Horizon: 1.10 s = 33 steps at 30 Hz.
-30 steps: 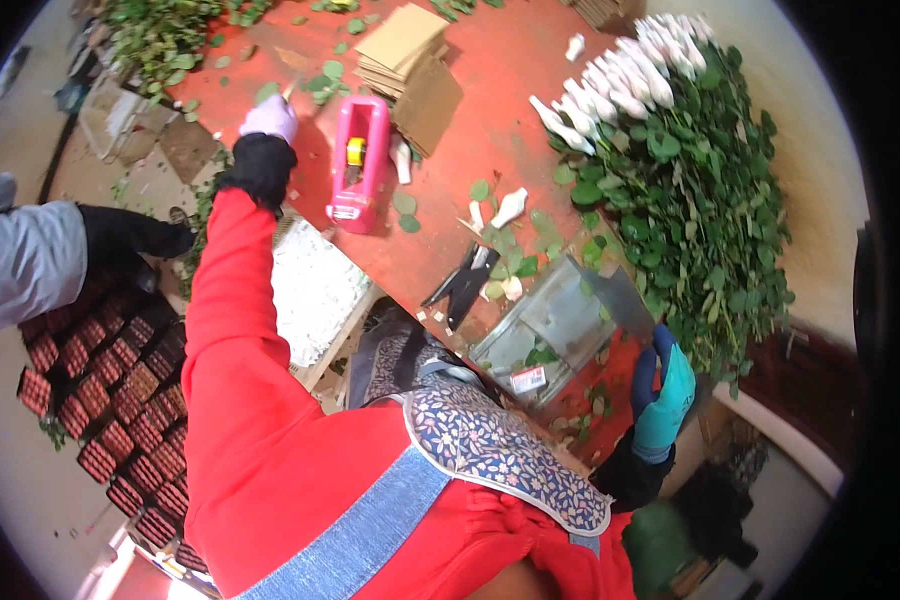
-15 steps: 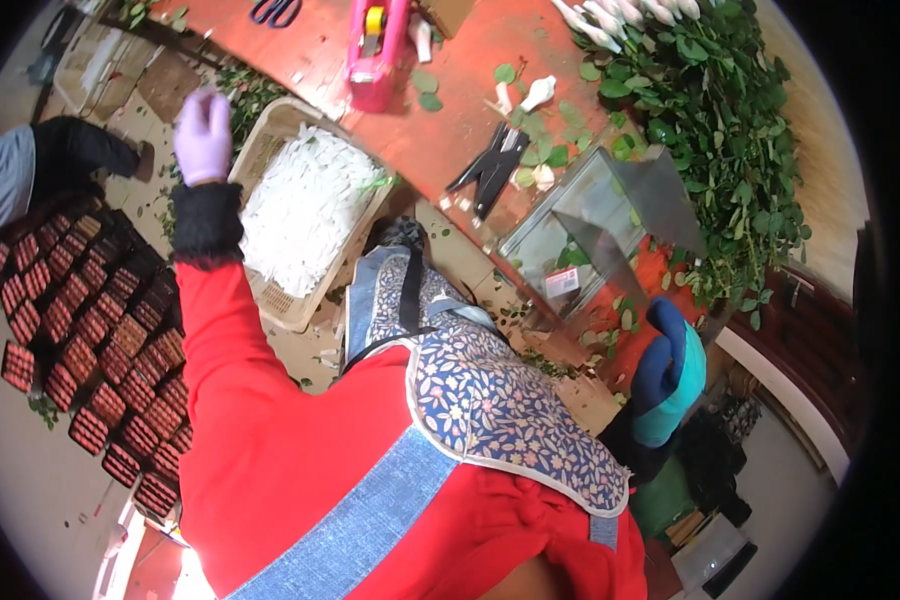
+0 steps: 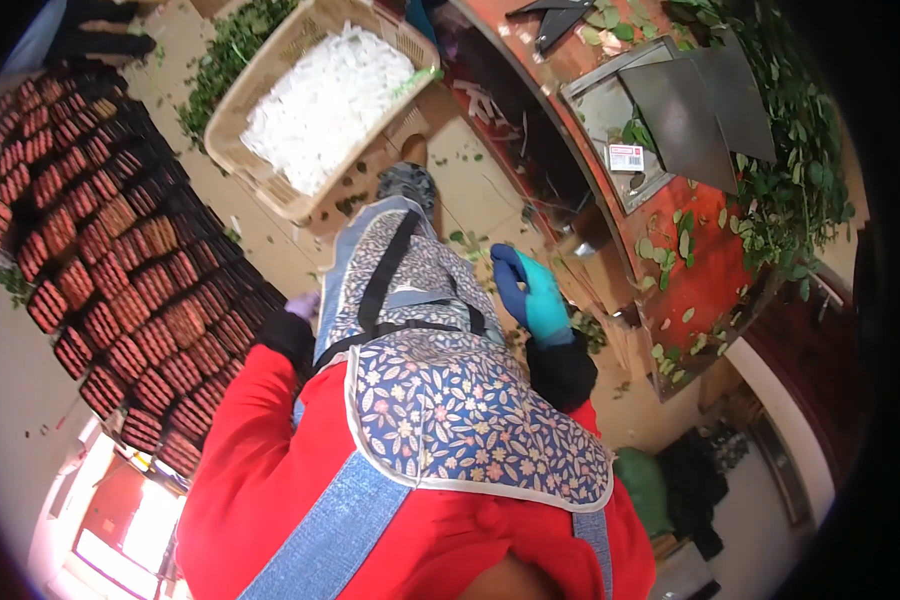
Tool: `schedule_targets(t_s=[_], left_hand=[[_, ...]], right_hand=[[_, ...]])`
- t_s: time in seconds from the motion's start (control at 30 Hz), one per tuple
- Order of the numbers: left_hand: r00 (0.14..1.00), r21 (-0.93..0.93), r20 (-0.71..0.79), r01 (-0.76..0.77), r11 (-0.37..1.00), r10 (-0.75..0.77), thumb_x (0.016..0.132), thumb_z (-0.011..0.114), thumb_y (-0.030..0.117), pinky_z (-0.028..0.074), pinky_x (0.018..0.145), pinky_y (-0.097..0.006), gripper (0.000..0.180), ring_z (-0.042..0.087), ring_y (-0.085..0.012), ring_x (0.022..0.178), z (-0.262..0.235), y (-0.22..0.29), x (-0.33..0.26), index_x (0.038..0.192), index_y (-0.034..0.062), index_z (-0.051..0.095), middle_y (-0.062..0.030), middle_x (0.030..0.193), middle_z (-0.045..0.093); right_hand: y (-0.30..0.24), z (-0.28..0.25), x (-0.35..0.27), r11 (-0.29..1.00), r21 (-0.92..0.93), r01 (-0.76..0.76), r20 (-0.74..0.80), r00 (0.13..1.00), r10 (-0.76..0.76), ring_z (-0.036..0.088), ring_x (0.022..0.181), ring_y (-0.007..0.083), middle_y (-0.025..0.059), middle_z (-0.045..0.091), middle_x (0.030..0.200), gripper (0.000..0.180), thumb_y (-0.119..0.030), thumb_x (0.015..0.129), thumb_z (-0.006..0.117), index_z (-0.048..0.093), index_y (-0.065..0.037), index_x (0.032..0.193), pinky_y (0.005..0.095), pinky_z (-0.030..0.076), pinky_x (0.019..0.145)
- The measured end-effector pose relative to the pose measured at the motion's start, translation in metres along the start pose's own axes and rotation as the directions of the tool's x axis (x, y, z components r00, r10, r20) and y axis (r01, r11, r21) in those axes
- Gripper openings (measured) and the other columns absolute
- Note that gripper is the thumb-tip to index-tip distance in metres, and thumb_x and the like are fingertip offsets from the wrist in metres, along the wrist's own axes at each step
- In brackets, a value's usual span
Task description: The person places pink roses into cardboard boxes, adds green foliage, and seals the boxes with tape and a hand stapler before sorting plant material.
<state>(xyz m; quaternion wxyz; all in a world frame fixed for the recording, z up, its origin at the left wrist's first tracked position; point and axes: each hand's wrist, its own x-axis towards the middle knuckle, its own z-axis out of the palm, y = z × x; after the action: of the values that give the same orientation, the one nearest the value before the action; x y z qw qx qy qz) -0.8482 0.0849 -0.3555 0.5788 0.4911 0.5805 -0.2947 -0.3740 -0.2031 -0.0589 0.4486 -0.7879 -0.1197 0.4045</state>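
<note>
My left hand (image 3: 303, 305) wears a lavender glove and hangs low beside my apron (image 3: 480, 410). Its fingers are mostly hidden beyond the black cuff and sleeve. My right hand (image 3: 538, 295), in a teal and navy glove, is held in front of the apron's right side. Its fingers are curled in, and no object shows in them. Ahead on the floor stands a beige plastic basket (image 3: 232, 120) heaped with small white pieces (image 3: 325, 110). Neither hand touches it.
To the right is a red-topped table (image 3: 705, 240) bearing grey metal plates (image 3: 678, 120), a black stapler (image 3: 555, 22) and leafy stems (image 3: 810, 190). Rows of dark trays with red contents (image 3: 120, 260) cover the left floor. Loose leaves (image 3: 235, 65) lie by the basket; a person's legs (image 3: 95, 35) show far left.
My left hand has dropped from beside the basket to my side. My right hand has come from the table's edge to before my apron. The view has turned, showing more floor.
</note>
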Motion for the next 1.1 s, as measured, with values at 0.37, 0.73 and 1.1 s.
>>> schedule_targets(t_s=[0.37,0.73,1.1], left_hand=[[0.907,-0.386,-0.395,-0.307,0.87,0.145,0.096,0.06,0.025,0.046,0.093,-0.032,0.04,0.058,-0.0208,0.102,0.108,0.16,-0.058,0.124,-0.0016,0.051,-0.0141,0.114,0.061],[0.817,-0.263,-0.42,-0.527,0.809,0.396,0.096,0.055,0.011,0.04,0.105,-0.035,0.042,0.053,-0.0234,0.118,0.091,0.214,-0.049,0.136,-0.0011,0.046,-0.0146,0.134,0.051],[0.935,-0.501,-0.322,-0.3,0.812,0.147,0.096,0.053,0.003,0.049,0.096,-0.032,0.044,0.054,-0.0209,0.117,0.066,0.153,-0.018,0.138,0.0026,0.042,-0.015,0.13,0.05]], right_hand=[[0.1,0.032,0.044,0.907,-0.417,-0.057,0.009,0.998,0.067,0.064,0.112,0.0303,0.0194,0.067,0.12,0.04,-0.02,0.091,0.07,0.062,-0.001,0.125,0.04,0.051,0.094],[0.194,-0.009,0.162,0.416,-0.86,-0.296,-0.318,0.948,0.019,0.053,0.118,0.0397,0.0241,0.054,0.131,0.098,-0.062,0.072,0.072,0.044,0.005,0.138,0.0504,0.043,0.098],[0.314,-0.086,0.31,0.114,-0.953,-0.282,-0.289,0.956,-0.049,0.054,0.12,0.0366,0.0153,0.055,0.134,0.049,-0.025,0.086,0.062,0.055,-0.016,0.133,0.0511,0.051,0.088]])
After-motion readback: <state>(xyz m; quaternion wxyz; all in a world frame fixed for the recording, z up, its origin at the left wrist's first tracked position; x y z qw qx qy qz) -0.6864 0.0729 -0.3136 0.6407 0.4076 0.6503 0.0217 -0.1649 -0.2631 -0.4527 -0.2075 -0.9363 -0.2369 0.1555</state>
